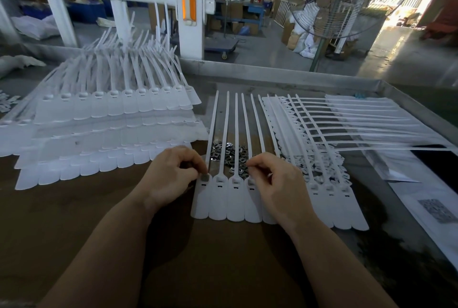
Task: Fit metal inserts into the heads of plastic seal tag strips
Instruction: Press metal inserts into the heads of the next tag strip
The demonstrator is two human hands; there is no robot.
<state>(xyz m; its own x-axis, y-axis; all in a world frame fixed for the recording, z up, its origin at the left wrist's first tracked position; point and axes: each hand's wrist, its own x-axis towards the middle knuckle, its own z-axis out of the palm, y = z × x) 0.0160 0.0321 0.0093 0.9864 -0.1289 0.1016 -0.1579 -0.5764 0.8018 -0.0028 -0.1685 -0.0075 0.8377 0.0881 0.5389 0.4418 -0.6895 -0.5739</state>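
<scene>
Right at the near edge of the brown worktop [74,221], I've got a joined row of white plastic seal tag strips [229,198] lying flat, tails pointing away from me over a loose pile of small shiny metal inserts [229,152].

My left hand [171,176] has its fingers curled, thumb & forefinger tips pinched down on a small grey metal insert [205,177] sitting at the head of the leftmost strip. My right hand [275,181] is curled too, fingertips pinched at the head of the 4th strip or so; can't tell if it has an insert in there, fingers hide it. The 2 heads between my hands look unfilled.

Risks, as I judge them:
- Insert goes in tilted or flipped, bc I'm pressing w/ fingertips I can't see under → it jams or sits proud.
- Pushing on one head shifts the whole row, since the strips are joined, so the other hand loses its spot.
- Tiny, slick insert slips out of the pinch & drops back into the pile.
- Working both ends at once, I could skip a middle head.

Stacked white tag sheets [111,134] lie to my left, more strips fanned out [347,124] to my right.
</scene>
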